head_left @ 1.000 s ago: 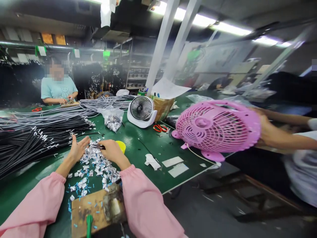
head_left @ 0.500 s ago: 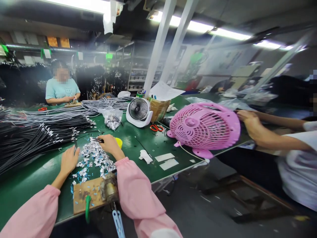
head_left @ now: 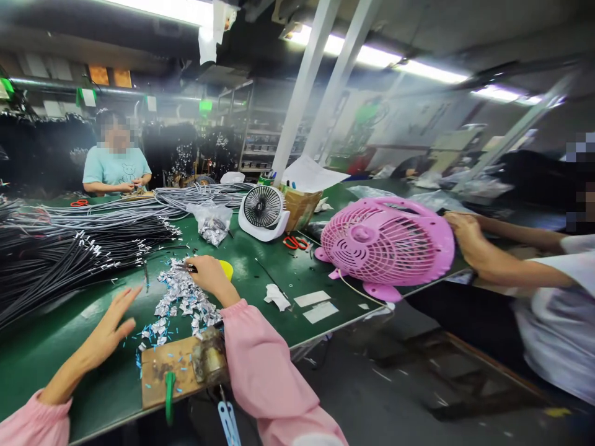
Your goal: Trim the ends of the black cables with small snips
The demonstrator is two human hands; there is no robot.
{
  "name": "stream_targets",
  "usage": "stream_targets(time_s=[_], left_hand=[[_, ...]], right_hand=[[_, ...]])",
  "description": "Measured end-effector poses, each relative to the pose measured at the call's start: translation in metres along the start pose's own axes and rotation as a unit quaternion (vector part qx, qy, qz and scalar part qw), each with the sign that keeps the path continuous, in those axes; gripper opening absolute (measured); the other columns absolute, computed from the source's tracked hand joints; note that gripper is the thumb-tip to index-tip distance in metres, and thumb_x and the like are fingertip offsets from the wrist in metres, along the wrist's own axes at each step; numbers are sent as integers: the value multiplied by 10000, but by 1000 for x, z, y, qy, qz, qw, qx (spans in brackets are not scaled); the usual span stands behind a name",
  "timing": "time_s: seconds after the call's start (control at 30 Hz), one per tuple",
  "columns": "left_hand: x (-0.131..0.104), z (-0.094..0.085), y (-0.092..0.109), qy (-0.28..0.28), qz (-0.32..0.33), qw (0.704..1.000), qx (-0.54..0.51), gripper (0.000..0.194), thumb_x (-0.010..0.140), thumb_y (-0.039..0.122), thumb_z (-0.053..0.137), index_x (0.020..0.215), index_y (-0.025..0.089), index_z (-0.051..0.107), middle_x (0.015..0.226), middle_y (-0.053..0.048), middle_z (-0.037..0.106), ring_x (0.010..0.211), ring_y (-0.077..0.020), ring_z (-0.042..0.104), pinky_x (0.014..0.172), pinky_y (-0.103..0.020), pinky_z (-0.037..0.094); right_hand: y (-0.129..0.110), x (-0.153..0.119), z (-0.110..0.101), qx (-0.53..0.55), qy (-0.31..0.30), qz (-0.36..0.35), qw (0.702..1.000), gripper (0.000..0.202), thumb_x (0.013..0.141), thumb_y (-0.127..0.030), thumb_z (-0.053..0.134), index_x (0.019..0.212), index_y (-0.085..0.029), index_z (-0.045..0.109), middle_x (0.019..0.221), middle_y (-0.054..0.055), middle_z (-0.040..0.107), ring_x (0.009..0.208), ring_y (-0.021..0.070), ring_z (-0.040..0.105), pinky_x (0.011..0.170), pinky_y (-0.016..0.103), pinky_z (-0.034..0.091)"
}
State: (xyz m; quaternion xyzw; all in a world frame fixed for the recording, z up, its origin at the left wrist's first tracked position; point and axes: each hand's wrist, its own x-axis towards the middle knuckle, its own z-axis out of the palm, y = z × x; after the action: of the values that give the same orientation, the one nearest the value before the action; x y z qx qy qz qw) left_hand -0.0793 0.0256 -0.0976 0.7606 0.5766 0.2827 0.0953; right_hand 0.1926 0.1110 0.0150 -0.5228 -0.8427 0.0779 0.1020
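Observation:
My left hand (head_left: 109, 328) is open above the green table, its fingers spread and holding nothing. Just beyond its fingertips lies a short dark piece of cable (head_left: 146, 272). My right hand (head_left: 211, 275) is closed on a thin dark item (head_left: 189, 267), mostly hidden by the fingers, so its kind is unclear. Below that hand spreads a pile of small silvery-white pieces (head_left: 183, 294) with blue bits among them. Right beside the wrist, a yellow container (head_left: 226, 269) is partly covered. Nearer me, a metal device (head_left: 211, 359) is mounted on a wooden board (head_left: 155, 371).
Black cables (head_left: 93, 263) and grey cables (head_left: 195, 198) cover the left and back. A plastic bag (head_left: 211, 223), a white fan (head_left: 263, 214), red-handled scissors (head_left: 296, 243) and a pink fan (head_left: 385, 241) stand along the table. One co-worker sits opposite; another's hand (head_left: 467, 232) touches the pink fan.
My left hand has drawn back from beside the pile, left and toward me, and its fingers have spread. My right hand stays over the pile, still closed. The view has shifted slightly.

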Motion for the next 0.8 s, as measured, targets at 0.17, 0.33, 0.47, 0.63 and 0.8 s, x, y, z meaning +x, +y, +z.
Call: stream_targets(time_s=[0.17, 0.33, 0.47, 0.63, 0.8], left_hand=[[-26, 17, -7, -63, 61, 992, 93, 772, 870, 714, 530, 1549, 381, 380, 1583, -75, 480, 1478, -393, 367, 1184, -670, 264], [-3, 46, -4, -82, 104, 983, 130, 793, 877, 728, 512, 1570, 400, 313, 1637, -80, 392, 1507, -416, 294, 1170, -710, 217], [23, 64, 3, -81, 141, 978, 128, 912, 802, 778, 580, 1576, 373, 317, 1641, -113, 376, 1499, -439, 287, 1161, -701, 235], [49, 90, 27, -41, 174, 979, 97, 741, 896, 627, 613, 1522, 282, 419, 1606, -126, 404, 1454, -380, 377, 1164, -660, 285], [64, 99, 42, 39, 167, 984, 48, 534, 951, 448, 638, 1426, 241, 508, 1516, -120, 489, 1344, -329, 509, 1097, -601, 427]], right_hand=[[-2, -1, 5, -7, -18, -18, 1000, 343, 930, -127, 531, 1190, -236, 727, 1213, 83, 750, 1151, 234, 667, 864, 275, 438], [1, 2, 10, -22, -30, -3, 999, 333, 927, -110, 527, 1180, -186, 730, 1204, 118, 751, 1129, 256, 680, 856, 294, 438], [5, 5, 12, -29, -29, 4, 999, 343, 930, -112, 530, 1202, -189, 724, 1196, 107, 756, 1125, 251, 684, 860, 285, 445], [13, 7, 16, -31, -19, 8, 999, 387, 909, -100, 548, 1250, -187, 709, 1157, 121, 763, 1065, 254, 706, 846, 290, 462], [18, 7, 27, -15, -8, -2, 1000, 379, 887, -79, 558, 1209, -186, 727, 1090, 113, 777, 982, 251, 724, 782, 287, 464]])
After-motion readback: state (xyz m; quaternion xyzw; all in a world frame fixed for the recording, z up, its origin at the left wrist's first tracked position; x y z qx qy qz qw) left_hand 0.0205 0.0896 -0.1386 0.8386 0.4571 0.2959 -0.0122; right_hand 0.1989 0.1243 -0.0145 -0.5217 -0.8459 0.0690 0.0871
